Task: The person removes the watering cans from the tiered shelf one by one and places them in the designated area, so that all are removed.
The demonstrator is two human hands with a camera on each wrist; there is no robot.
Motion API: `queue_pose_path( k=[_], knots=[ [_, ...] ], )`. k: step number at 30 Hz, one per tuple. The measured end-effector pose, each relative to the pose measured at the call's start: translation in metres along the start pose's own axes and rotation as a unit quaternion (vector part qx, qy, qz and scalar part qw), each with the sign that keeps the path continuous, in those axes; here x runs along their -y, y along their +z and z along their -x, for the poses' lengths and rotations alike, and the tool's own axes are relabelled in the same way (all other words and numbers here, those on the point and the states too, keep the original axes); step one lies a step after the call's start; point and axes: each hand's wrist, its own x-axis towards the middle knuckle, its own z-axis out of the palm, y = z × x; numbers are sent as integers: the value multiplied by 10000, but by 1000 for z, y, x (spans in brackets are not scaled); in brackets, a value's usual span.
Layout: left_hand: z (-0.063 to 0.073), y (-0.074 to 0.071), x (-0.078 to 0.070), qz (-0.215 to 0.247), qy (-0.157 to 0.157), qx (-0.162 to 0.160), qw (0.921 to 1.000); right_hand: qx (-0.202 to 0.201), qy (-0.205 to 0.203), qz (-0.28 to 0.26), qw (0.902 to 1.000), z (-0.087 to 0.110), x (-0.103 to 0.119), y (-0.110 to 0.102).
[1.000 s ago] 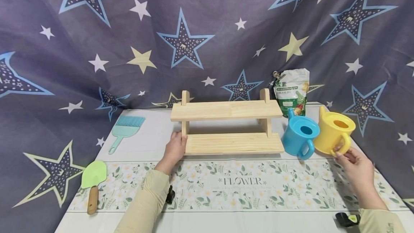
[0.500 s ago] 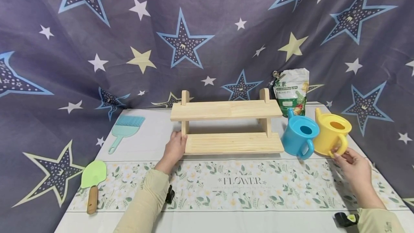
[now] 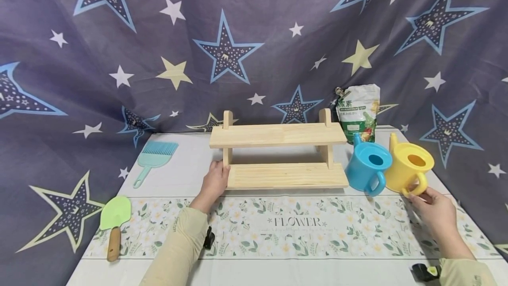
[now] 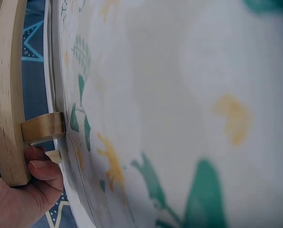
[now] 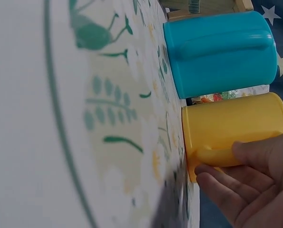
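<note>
My left hand grips the left end of the lower board of a two-tier wooden shelf. In the left wrist view, curled fingertips show past the end of that board. Over on the right, my right hand pinches the lower part of the handle of a yellow watering can. The right wrist view has the thumb on the yellow handle and the fingers beneath it. A blue watering can stands upright between the shelf and the yellow one, close beside it.
A white and green clipped pouch stands behind the cans. At the left lie a light-blue dustpan-shaped brush and a green scoop with a wooden handle. A starry curtain bounds the flower-printed table cover.
The yellow watering can shifted left, then slightly back right, and its handle sits a little nearer me. My right hand moved along with it. My left hand and the shelf stayed put.
</note>
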Motion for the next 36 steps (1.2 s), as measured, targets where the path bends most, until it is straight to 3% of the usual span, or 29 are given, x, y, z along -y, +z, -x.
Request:
queue_pose_path(
  k=[7,15,24,29,36],
  knots=[
    [1,-1,0,48,-21,24,10000,-147,-87,68,9998,9,5,-4],
    [1,-2,1,170,44,-97,9998,-934,86,-15,9956,19,23,-12],
    [1,-6,2,332,128,-218,9991,-1858,270,-982,9773,31,48,-17],
    [3,-9,3,410,180,-215,9988,-2049,-303,-1570,9656,39,63,-12],
    [10,-14,6,26,344,-302,9989,-2068,-1168,-1777,9550,46,83,-1]
  ],
)
